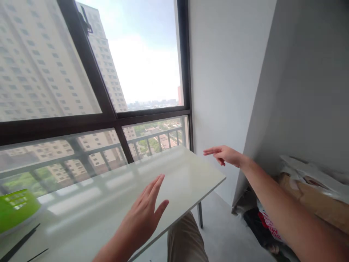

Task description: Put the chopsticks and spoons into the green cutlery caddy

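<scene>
Glossy white desk (191, 174) runs along a dark-framed window (109, 120), a green basket (16, 209) at its left end. Left hand (144, 214) hovers flat and empty above it; right hand (225, 154) reaches past the corner, loosely open, holding nothing.

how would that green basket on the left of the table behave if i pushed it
The green basket would probably slide easily, since the table looks glossy and mirrors the window. Its slotted plastic walls suggest it is light and fairly stiff. It sits low and wide, so tipping seems unlikely. The left hand hovers nearby, empty.
</scene>
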A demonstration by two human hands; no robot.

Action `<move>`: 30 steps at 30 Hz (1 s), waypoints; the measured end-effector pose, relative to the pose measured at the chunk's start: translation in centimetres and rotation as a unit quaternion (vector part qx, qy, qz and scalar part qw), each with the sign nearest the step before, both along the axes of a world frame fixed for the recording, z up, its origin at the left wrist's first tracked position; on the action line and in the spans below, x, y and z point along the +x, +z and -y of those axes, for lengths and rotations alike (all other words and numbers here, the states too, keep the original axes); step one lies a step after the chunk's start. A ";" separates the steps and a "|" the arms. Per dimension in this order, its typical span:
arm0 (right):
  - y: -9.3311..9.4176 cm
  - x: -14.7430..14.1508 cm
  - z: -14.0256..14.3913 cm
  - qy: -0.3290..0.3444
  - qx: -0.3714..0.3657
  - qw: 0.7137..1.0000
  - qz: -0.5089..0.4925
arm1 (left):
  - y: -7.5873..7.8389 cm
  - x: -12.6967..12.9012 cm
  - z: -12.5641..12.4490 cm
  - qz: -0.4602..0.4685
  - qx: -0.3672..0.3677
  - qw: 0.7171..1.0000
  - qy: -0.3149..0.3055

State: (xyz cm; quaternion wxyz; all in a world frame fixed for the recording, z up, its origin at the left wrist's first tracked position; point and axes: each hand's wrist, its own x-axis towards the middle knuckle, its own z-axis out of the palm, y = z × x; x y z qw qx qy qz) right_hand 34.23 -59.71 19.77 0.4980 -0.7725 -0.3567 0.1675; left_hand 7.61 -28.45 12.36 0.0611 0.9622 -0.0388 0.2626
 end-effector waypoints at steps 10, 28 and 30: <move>3.0 -4.5 -18.7 0.157 0.018 0.980 0.120 | 7.0 -6.3 -9.7 0.067 -0.028 0.990 0.118; -2.5 -18.8 -33.9 0.518 -0.087 0.851 -0.001 | 2.5 -10.1 -14.6 -0.074 -0.260 0.963 0.002; -3.7 -18.8 -32.9 0.534 -0.074 0.838 -0.079 | 0.2 -11.5 -14.8 -0.064 -0.329 0.942 -0.018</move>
